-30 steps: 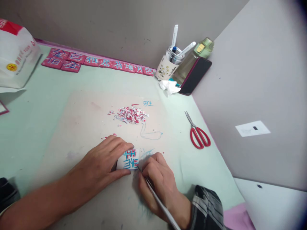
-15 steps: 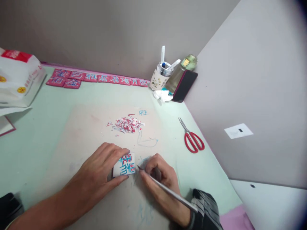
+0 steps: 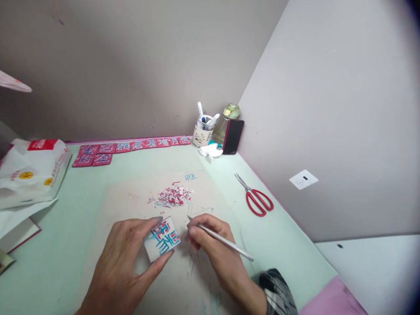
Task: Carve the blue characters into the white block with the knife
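My left hand (image 3: pixel 126 258) grips a small square white tile (image 3: pixel 151 250) by its edges, thumb below and fingers above. Blue characters cover the tile's face, and red shows where the white surface is cut away. In my right hand (image 3: pixel 213 245) is a slim silver craft knife (image 3: pixel 226 242), held like a pen. Its tip points up and left, just right of the tile and apart from it. Beyond both hands lies a heap of red and white shavings (image 3: pixel 173 195) on the pale work surface (image 3: pixel 124 201).
A row of red carved tiles (image 3: pixel 123 147) lines the back wall. Red-handled scissors (image 3: pixel 259 202) lie to the right. A pen jar (image 3: pixel 202 132), a bottle (image 3: pixel 223 124), a phone (image 3: pixel 233 137) and a crumpled tissue (image 3: pixel 210 151) stand behind. At left sits a white bag (image 3: pixel 42 173).
My view has tilted upward. The tile has turned in my left hand so that it sits slanted, and the knife tip has risen and moved off the tile's right edge.
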The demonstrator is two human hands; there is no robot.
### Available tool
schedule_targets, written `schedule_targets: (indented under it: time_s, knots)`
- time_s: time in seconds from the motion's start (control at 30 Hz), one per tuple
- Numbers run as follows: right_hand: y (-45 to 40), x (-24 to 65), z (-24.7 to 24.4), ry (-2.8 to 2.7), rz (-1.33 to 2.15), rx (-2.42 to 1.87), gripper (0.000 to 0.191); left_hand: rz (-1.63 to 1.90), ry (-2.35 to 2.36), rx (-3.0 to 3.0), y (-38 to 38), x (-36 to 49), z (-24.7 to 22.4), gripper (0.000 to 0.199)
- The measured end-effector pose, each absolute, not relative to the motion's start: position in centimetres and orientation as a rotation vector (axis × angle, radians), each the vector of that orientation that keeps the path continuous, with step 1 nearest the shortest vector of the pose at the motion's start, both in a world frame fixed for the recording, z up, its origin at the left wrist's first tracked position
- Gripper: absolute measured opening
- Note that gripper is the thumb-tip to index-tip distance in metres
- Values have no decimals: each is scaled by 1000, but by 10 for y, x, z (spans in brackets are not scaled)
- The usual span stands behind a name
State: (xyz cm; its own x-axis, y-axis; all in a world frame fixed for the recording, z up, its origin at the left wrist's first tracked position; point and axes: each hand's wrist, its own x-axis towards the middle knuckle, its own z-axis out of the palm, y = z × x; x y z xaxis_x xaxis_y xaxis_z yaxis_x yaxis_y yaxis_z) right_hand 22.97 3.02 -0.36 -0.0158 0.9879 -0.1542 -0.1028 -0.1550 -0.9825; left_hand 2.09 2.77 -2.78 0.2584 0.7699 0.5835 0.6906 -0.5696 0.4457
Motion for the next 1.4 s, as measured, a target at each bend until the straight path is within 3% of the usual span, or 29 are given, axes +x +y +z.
schedule_targets:
  time_s: [0.3,1.03,1.4]
  knots:
    - [27,208,9,-962,1477,-1221,18,1185,1337,2526,27,20,-22,35]
    - [26,205,-18,-793,1596,-1072,28,1123,1400,2614,24,32,-29,30]
    - [25,203,-19,-830,1537,-1119,22,1119,1436,2710,20,37,-32,29]
